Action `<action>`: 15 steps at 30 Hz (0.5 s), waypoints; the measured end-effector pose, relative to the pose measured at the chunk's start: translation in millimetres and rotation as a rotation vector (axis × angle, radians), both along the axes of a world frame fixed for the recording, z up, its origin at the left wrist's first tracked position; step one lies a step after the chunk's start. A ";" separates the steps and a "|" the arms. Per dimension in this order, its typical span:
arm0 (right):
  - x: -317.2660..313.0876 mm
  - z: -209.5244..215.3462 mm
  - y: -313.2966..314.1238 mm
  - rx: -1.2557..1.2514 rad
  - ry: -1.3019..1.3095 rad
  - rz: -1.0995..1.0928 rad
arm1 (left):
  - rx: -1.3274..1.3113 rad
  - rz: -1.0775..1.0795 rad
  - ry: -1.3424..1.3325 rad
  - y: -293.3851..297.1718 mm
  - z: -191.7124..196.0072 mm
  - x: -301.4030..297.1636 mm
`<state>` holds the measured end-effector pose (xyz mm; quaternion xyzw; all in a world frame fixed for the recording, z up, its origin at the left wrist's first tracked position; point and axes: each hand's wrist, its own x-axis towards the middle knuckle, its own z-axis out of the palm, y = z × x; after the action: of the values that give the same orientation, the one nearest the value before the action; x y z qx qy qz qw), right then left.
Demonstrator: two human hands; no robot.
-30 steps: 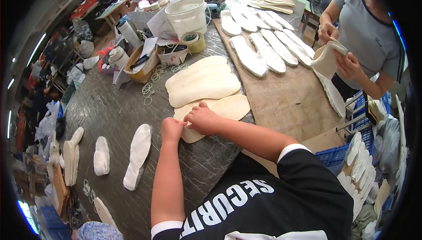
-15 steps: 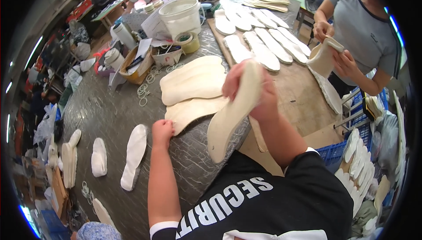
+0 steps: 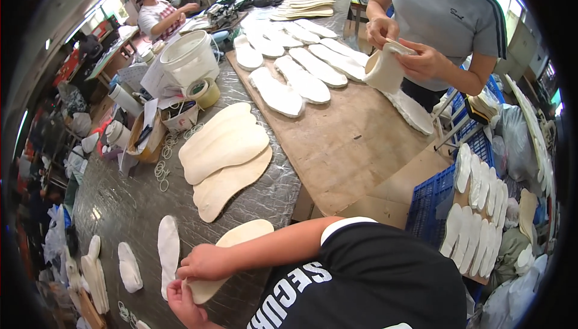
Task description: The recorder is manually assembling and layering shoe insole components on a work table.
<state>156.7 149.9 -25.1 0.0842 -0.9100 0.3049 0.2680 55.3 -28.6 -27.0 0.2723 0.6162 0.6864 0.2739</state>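
Note:
A cream insole [image 3: 245, 232] lies across the table's near side, partly covered by my right forearm. My right hand [image 3: 205, 263] comes over from the right, its fingers closed on the insole's left end. Close below it, my left hand [image 3: 185, 305] pinches the same end between thumb and fingers. A long white insole [image 3: 168, 249] lies flat just left of my hands. Farther left are a shorter white insole [image 3: 129, 267] and a stack of insoles [image 3: 94, 278]. Beyond my forearm rest two overlapping groups of cream insoles, one upper [image 3: 224, 142] and one lower [image 3: 232, 187].
Rows of white fluffy insoles [image 3: 307, 79] lie on a brown board [image 3: 355, 148]. Across it, a co-worker's hands [image 3: 409, 52] hold a curled cream insole [image 3: 384, 76]. A white bucket [image 3: 189, 58], tape rolls [image 3: 203, 91] and rubber bands [image 3: 162, 172] stand at the far left. Blue crate [image 3: 427, 205] at right.
My right hand has brought the raised insole down to the near left, where my left hand has joined it after leaving the cream insoles. The view has shifted too.

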 end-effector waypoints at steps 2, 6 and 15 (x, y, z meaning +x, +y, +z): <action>6.8 -8.1 -2.6 -0.199 0.115 0.010 | -0.134 -0.005 0.125 -12.5 -18.0 -8.9; 38.3 -3.4 15.8 -0.177 0.055 0.067 | -0.262 0.233 0.024 -45.8 -0.9 7.2; 246.8 -20.6 118.5 -0.291 0.307 -1.008 | -0.983 0.293 0.800 -81.5 17.8 -8.3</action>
<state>403.5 268.4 -45.7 -0.3568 -0.7364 0.2457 0.5197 47.0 -110.2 -9.2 0.2632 0.9435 0.2003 0.0196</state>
